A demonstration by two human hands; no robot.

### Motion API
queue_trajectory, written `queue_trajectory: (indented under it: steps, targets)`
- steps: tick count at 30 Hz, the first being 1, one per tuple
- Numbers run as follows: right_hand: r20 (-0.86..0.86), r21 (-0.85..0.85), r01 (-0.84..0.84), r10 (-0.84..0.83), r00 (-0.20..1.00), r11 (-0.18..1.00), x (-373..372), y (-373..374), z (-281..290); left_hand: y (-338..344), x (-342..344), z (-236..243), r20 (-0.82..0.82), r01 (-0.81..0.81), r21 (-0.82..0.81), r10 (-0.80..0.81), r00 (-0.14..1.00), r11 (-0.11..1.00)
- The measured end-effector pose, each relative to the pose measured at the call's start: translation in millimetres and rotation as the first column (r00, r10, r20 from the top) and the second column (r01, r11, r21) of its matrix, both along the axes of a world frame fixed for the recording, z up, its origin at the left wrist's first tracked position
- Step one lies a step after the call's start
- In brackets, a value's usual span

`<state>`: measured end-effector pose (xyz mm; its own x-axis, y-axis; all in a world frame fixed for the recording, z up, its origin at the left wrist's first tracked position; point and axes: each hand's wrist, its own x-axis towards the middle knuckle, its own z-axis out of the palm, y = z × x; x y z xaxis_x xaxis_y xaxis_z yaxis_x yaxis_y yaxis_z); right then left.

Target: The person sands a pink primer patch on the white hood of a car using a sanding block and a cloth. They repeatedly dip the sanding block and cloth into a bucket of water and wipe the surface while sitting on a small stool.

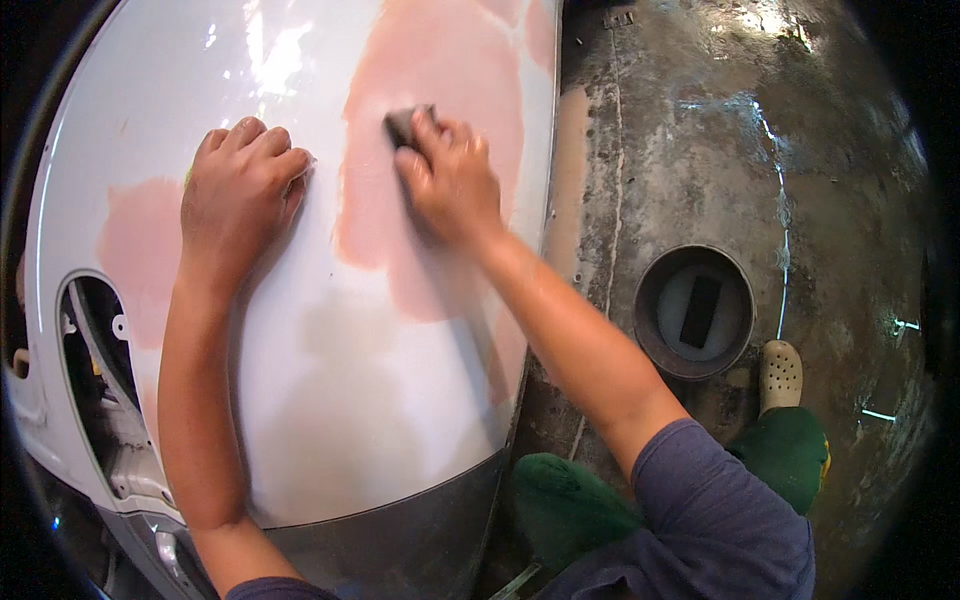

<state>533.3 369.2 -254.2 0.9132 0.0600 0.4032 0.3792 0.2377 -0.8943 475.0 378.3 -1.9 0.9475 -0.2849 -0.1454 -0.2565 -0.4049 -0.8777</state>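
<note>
A white car body panel [290,370] lies under my hands, with pale pink filler patches [440,60] on it. My right hand [455,185] is closed round a dark grey piece of sandpaper [404,126], pressed on the large pink patch; it is slightly blurred. Further left, my left hand [240,180] rests curled on the white paint, beside a smaller pink patch [150,235]. A sliver of yellow-green shows at its outer edge, but its fingers hide what they hold.
On the wet concrete floor [680,180] to the right stands a round bucket [645,340] of cloudy water, with a dark rectangular block [700,312] in it. My beige clog [780,375] is close by. An oval opening [85,345] cuts the panel at the left; dark grey trim [390,540] borders its near end.
</note>
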Motion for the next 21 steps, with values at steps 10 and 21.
queue_trajectory:
  steps: [10,21]
  targets:
    - [0.123,0.051,-0.048,0.041,0.992,0.998,-54.9,-9.4,-12.5,3.7,-5.1,-5.2,0.095,0.043,0.065,-0.049,0.994,0.997]
    - [0.143,0.048,-0.083,0.075,0.987,0.995,-81.4,-18.7,-18.0,3.7,-5.4,-14.5,0.197,-0.127,0.106,0.105,0.975,0.986]
